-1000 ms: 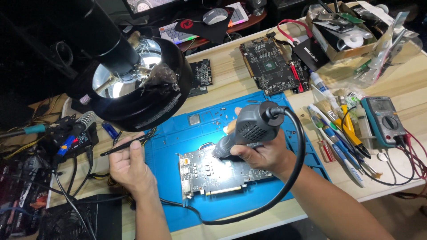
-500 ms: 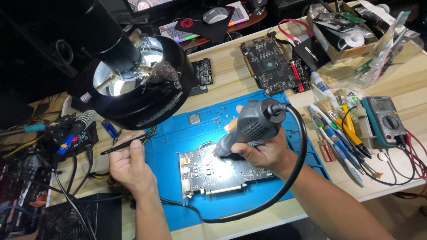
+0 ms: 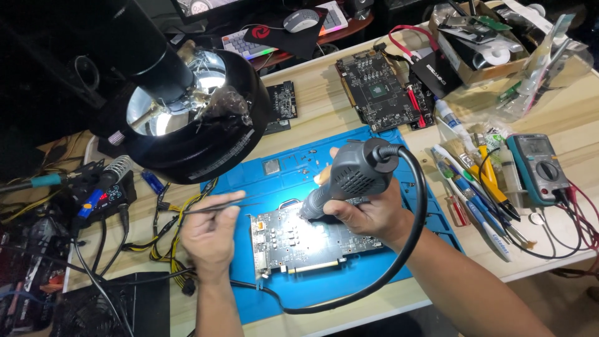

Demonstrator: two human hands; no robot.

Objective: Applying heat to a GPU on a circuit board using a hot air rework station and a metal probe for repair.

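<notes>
From the head view, the right hand (image 3: 368, 215) grips a grey hot-air gun (image 3: 349, 175), nozzle down on the grey graphics circuit board (image 3: 306, 240) lying mid-mat on the blue silicone mat (image 3: 374, 274). The left hand (image 3: 209, 234) pinches thin black tweezers (image 3: 209, 208) just left of the board. Heating looks underway; nothing appears lifted yet.

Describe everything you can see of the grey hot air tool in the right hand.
The hot air tool is a grey plastic wand with a vented grille on its side. The right hand grips it. It tilts down to the left, its nozzle just over the circuit board on the blue mat. A thick black cable loops from its rear end toward the front of the mat.
</notes>
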